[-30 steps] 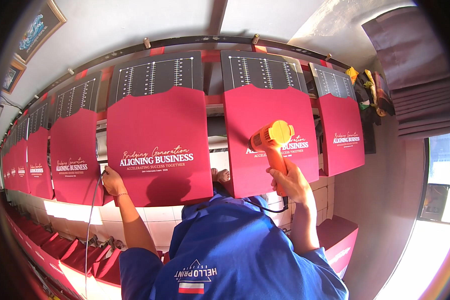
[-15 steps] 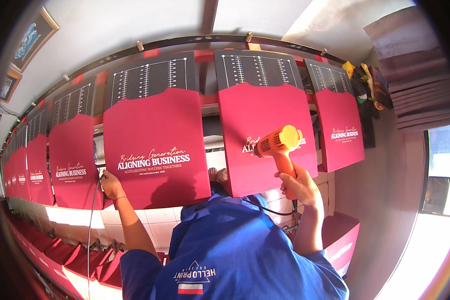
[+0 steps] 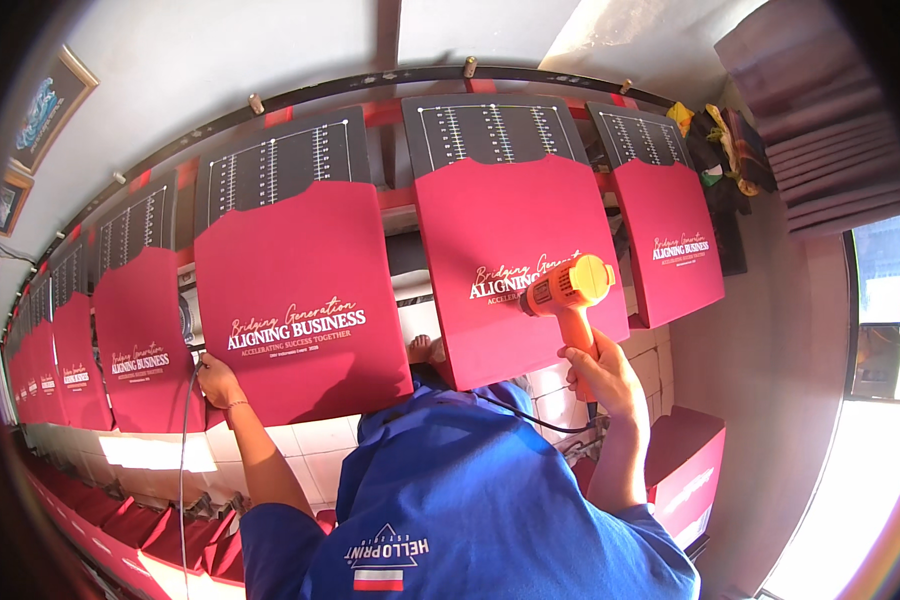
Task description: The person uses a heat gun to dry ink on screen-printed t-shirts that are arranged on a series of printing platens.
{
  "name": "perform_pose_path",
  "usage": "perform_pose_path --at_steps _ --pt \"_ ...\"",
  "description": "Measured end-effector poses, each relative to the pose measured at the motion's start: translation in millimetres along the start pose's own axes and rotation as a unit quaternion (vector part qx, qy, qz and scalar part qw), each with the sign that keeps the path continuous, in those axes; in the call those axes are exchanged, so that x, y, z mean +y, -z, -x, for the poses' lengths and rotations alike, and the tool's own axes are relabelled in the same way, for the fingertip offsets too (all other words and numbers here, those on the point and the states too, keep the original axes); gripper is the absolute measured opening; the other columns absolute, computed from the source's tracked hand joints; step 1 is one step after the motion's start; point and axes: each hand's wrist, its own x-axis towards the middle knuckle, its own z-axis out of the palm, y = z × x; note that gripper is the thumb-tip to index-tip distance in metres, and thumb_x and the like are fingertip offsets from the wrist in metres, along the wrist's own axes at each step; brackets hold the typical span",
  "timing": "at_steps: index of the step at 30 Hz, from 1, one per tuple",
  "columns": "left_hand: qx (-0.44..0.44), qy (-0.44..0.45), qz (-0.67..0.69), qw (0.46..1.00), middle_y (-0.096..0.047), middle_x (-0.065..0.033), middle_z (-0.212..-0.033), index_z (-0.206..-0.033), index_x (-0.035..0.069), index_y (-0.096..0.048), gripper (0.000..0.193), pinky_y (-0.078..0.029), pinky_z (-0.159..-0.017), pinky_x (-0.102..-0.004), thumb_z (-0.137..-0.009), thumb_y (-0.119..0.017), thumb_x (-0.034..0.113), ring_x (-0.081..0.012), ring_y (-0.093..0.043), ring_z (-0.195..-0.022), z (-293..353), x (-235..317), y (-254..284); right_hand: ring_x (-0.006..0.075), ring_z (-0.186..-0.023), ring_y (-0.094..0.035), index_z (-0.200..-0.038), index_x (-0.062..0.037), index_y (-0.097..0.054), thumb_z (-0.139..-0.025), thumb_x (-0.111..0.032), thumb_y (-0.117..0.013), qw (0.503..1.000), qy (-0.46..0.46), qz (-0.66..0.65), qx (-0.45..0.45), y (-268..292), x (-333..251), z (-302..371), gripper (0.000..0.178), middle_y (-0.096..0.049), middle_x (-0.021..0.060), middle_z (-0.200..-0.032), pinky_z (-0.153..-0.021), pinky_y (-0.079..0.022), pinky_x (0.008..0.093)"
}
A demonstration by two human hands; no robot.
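Observation:
My right hand [image 3: 610, 378] is wrapped round the handle of an orange hair dryer [image 3: 575, 285]. Its dark nozzle points left, over the white print of a red T-shirt [image 3: 515, 215] stretched on a dark board. Between the fingers of my left hand [image 3: 218, 382] runs a thin grey cord [image 3: 184, 470], which hangs downward. That hand is beside the lower left corner of another printed red T-shirt [image 3: 295, 255]. From the dryer's handle a black cable [image 3: 545, 422] curves left in front of my blue shirt.
Several more red T-shirts on boards [image 3: 135, 330] line the rack to the left, and one [image 3: 670, 240] stands at the right. Behind me is a second row of red shirts [image 3: 160, 535]. A dark rail [image 3: 370, 77] runs along the far side; a grey curtain [image 3: 820, 120] hangs at right.
The view has shifted slightly, so the boards sit a little further left. The dryer's nozzle now lies lower and right of most of the print, uncovering more lettering. Both hands keep their grip.

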Motion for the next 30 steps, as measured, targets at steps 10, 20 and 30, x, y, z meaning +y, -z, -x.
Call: perform_pose_path --at_steps 10,20,30 --pt "-0.022 0.020 0.025 0.999 -0.066 -0.0181 -0.120 -0.118 0.009 -0.068 0.060 -0.048 -0.090 -0.0497 -0.093 -0.037 0.054 -0.0400 -0.063 -0.108 17 13 16 0.0084 -0.057 -0.056 -0.109 -0.0003 -0.060 -0.092 -0.021 -0.062 0.998 0.035 0.004 0.042 1 7 -2 0.027 -0.059 0.0037 -0.070 -0.049 -0.045 0.0226" --pt "0.004 0.011 0.032 0.999 -0.070 -0.0150 -0.111 -0.115 0.014 -0.070 0.054 -0.051 -0.085 -0.0498 -0.092 -0.039 0.052 -0.0392 -0.066 -0.101 3 -1 3 0.0080 -0.058 -0.056 -0.106 -0.0003 -0.060 -0.092 -0.022 -0.061 0.999 0.031 0.000 0.045 15 11 -5 0.026 -0.058 0.0033 -0.069 -0.049 -0.046 0.0228" --pt "0.007 -0.011 0.038 0.999 -0.069 -0.0196 -0.111 -0.113 0.008 -0.070 0.054 -0.050 -0.087 -0.0503 -0.094 -0.040 0.049 -0.0414 -0.064 -0.102 14 6 5 0.0080 -0.062 -0.058 -0.107 0.0000 -0.059 -0.092 -0.022 -0.062 0.996 0.047 -0.006 0.078 29 29 -11 0.028 -0.059 0.0025 -0.075 -0.051 -0.048 0.0238"
